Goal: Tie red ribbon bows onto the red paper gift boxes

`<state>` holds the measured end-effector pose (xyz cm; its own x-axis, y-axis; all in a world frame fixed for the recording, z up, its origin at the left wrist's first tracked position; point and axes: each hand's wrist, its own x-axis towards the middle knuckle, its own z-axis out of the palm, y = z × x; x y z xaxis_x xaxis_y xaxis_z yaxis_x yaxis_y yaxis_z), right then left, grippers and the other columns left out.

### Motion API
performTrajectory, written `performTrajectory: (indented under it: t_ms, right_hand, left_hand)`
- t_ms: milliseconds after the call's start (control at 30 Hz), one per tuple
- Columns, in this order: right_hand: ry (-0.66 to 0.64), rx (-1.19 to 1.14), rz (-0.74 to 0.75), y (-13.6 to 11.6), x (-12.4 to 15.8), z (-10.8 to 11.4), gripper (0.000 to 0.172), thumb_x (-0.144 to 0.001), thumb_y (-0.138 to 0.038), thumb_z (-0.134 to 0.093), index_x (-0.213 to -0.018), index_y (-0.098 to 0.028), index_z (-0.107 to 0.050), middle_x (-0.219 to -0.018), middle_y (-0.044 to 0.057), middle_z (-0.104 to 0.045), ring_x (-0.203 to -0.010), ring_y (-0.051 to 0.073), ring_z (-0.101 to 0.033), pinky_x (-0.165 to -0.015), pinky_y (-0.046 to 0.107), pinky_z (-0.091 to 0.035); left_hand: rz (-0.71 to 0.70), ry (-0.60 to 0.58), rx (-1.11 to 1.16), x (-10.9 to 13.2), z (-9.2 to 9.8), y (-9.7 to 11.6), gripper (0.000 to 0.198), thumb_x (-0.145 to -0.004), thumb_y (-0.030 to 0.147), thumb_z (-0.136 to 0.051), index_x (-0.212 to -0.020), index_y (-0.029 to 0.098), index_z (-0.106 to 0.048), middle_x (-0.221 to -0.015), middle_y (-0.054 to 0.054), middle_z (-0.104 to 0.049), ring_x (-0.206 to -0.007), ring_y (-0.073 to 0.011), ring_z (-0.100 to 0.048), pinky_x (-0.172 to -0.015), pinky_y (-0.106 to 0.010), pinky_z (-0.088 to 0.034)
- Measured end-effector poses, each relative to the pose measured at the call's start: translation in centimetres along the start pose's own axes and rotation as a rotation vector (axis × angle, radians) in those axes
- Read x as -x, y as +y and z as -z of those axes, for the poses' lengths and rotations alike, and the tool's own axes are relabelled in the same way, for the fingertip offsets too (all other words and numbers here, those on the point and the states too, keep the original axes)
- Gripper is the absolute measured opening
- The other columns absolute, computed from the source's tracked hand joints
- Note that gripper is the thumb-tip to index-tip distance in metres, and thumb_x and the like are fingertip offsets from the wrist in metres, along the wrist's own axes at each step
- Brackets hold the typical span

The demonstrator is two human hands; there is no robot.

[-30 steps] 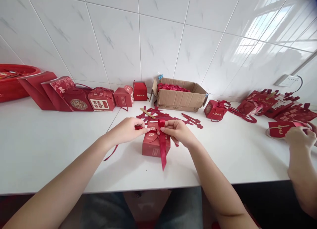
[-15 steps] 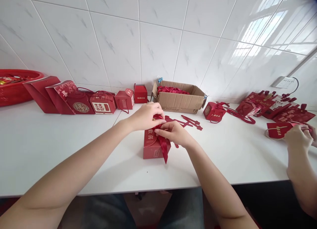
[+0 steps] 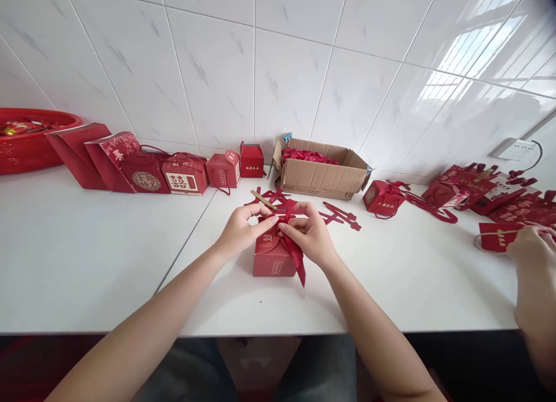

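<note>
A red gift box (image 3: 273,263) with pale lettering stands on the white table in front of me. Red ribbon (image 3: 297,256) sits on its top, and one tail hangs down the box's right side. At the left of the ribbon, my left hand (image 3: 244,231) pinches it between thumb and fingers. My right hand (image 3: 311,235) is closed on the ribbon from the other side, thumb close to the left thumb. The fingers hide part of the knot or loop. Just behind the box lie flat red strips (image 3: 336,215) and a gold strip (image 3: 263,200).
Along the wall stand several red gift boxes (image 3: 185,175) and an open cardboard box (image 3: 324,179) of red ribbons. A red basin (image 3: 35,150) is far left. At right, a co-worker's hand (image 3: 532,248) touches a red box (image 3: 495,237); more red bags (image 3: 467,185) stand behind.
My left hand has come down and left from above the box, fingers now lower on the ribbon. The gold strip behind the box has come into view. The view has shifted slightly.
</note>
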<state>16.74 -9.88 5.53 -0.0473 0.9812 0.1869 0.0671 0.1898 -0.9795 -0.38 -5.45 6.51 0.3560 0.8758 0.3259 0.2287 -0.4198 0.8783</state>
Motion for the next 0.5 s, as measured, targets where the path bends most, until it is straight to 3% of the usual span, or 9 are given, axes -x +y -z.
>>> performTrajectory:
  t_ms: [100,233,400,500]
  right_hand:
    - [-0.006,0.013,0.032,0.25,0.1,-0.12,0.044,-0.077,-0.043,-0.069,-0.105,-0.027,-0.039,-0.062,-0.007,-0.06,-0.05,0.01,-0.055,-0.048,0.02,-0.039]
    - [-0.032,0.031,0.052,0.11,0.28,-0.19,0.04,-0.078,-0.043,-0.067,-0.102,-0.027,-0.041,-0.062,-0.007,-0.059,-0.048,0.009,-0.049,-0.047,0.02,-0.035]
    - [-0.014,0.002,0.059,0.13,0.41,-0.29,0.036,-0.078,-0.043,-0.069,-0.095,-0.025,-0.042,-0.063,-0.006,-0.059,-0.046,0.007,-0.042,-0.045,0.019,-0.031]
    - [-0.013,0.026,0.053,0.3,0.41,-0.3,0.03,-0.079,-0.043,-0.068,-0.089,-0.023,-0.047,-0.064,-0.004,-0.06,-0.046,0.007,-0.041,-0.044,0.02,-0.03]
  left_hand:
    - [-0.026,-0.071,0.04,0.27,0.12,-0.18,0.02,-0.082,0.038,-0.061,-0.079,0.018,-0.06,-0.085,-0.004,-0.066,-0.083,-0.0179,-0.059,-0.077,-0.03,-0.047]
    - [-0.07,-0.188,0.119,0.73,0.36,-0.06,0.018,-0.081,0.034,-0.064,-0.087,0.019,-0.055,-0.087,-0.002,-0.061,-0.084,-0.0164,-0.059,-0.075,-0.029,-0.049]
    - [0.01,-0.16,0.159,0.97,0.5,-0.21,0.037,-0.074,0.031,-0.074,-0.104,0.022,-0.054,-0.095,-0.002,-0.065,-0.094,-0.0166,-0.061,-0.082,-0.029,-0.049]
    - [0.072,-0.162,0.203,1.0,0.29,-0.25,0.037,-0.072,0.032,-0.077,-0.101,0.023,-0.057,-0.093,-0.002,-0.066,-0.093,-0.0166,-0.062,-0.08,-0.028,-0.05]
